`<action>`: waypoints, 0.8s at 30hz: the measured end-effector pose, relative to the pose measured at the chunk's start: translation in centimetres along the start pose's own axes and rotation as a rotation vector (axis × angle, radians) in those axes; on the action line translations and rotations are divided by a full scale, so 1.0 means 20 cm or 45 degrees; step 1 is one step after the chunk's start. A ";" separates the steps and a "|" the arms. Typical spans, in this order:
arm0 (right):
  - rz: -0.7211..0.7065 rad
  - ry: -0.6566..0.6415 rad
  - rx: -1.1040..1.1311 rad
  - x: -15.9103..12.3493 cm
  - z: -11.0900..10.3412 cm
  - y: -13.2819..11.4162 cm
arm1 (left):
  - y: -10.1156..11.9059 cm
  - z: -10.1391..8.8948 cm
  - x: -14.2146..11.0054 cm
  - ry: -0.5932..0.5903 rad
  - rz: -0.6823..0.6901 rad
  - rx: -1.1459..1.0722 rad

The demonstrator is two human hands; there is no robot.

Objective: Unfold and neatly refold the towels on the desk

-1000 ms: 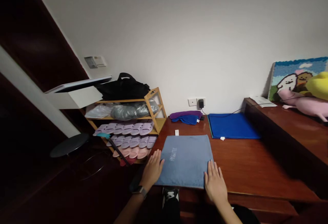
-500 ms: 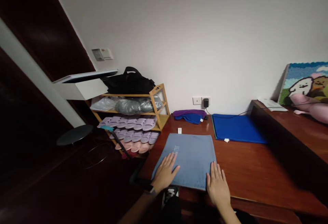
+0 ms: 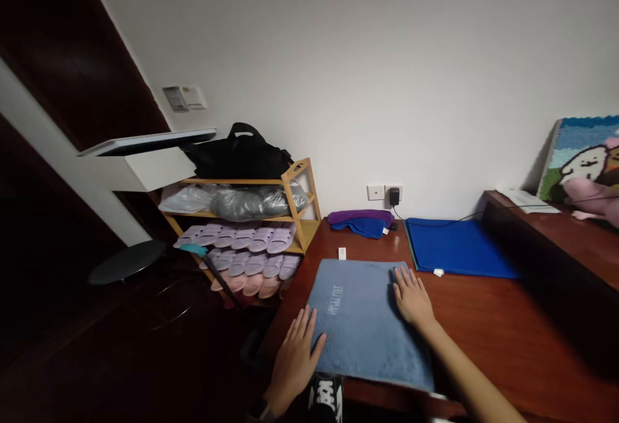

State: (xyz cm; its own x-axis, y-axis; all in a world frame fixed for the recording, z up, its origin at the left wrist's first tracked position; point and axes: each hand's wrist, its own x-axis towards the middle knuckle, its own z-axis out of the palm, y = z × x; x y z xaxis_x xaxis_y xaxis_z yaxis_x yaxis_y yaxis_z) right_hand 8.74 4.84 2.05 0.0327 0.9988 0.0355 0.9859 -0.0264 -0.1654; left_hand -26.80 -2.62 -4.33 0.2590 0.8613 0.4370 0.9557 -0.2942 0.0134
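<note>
Cloth [image 3: 367, 333] lies flat on the glossy, reddish wooden table [image 3: 488, 320], the left hand [image 3: 295, 358] resting fingers outstretched at its left edge, the right hand [image 3: 414, 300] likewise flat at its far right corner, neither gripping it. Dusty blue, squarish and softly napped, it carries pale lettering [image 3: 334, 300] towards its left.

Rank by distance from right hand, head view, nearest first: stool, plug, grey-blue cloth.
From the right hand:
1. Grey-blue cloth: under the hand, at its far right corner.
2. Plug: beyond the cloth.
3. Stool: far off to the left.
</note>
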 end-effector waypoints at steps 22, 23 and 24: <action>0.083 -0.039 0.048 0.25 0.23 0.05 | 0.51 0.18 0.93 -0.314 0.264 -0.293; 0.082 -0.041 0.044 0.25 0.22 0.05 | 0.53 0.23 0.96 -0.327 0.246 -0.297; 0.084 -0.040 0.039 0.25 0.22 0.05 | 0.51 0.26 0.98 -0.336 0.221 -0.291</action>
State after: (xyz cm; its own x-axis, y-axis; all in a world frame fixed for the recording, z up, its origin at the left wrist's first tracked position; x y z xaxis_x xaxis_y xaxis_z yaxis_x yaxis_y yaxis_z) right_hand 9.12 10.07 -2.27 0.0922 0.9957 -0.0071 0.9762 -0.0918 -0.1965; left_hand -11.22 13.31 -0.32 0.4698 0.8587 0.2046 0.8463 -0.5041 0.1725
